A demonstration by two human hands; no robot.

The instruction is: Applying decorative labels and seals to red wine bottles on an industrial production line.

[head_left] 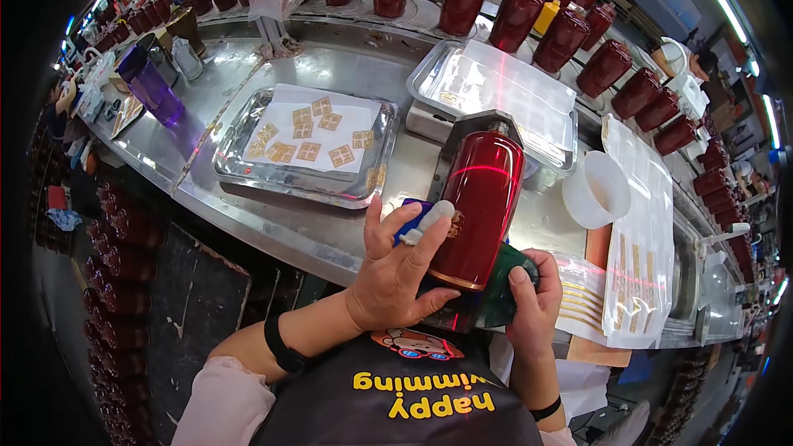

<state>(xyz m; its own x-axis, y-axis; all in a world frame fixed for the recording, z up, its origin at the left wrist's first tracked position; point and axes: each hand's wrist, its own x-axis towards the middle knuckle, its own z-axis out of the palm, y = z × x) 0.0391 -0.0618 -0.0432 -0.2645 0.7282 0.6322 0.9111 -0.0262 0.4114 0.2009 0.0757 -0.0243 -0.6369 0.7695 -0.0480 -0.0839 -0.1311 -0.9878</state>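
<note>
One dark apron with yellow lettering and a cartoon print lies nearest, a dark band on the left wrist beside it. The left hand has its fingers spread and grips nothing that I can make out; a fingertip in a white cover touches the side of a red bottle, just beside a gold emblem. A blue piece shows behind those fingers; whether they hold it I cannot tell. The right hand is closed around the edge of a dark green piece near the lower end of the bottle. The bottle lies slanting at the front edge of the steel tabletop, its neck pointing away, in a dark cradle. A bright red line of light crosses it.

To the right of the hands, gold strips lie in rows on a white sheet, and a white bowl stands near the cradle. To the left, a steel tray bears white paper with small square gold labels scattered over it. Beyond the cradle is a second tray with white sheets.

Farther left, a purple flask stands near a clear jar. Farthest back, many red bottles stand in a curved row, with a yellow bottle among them.
</note>
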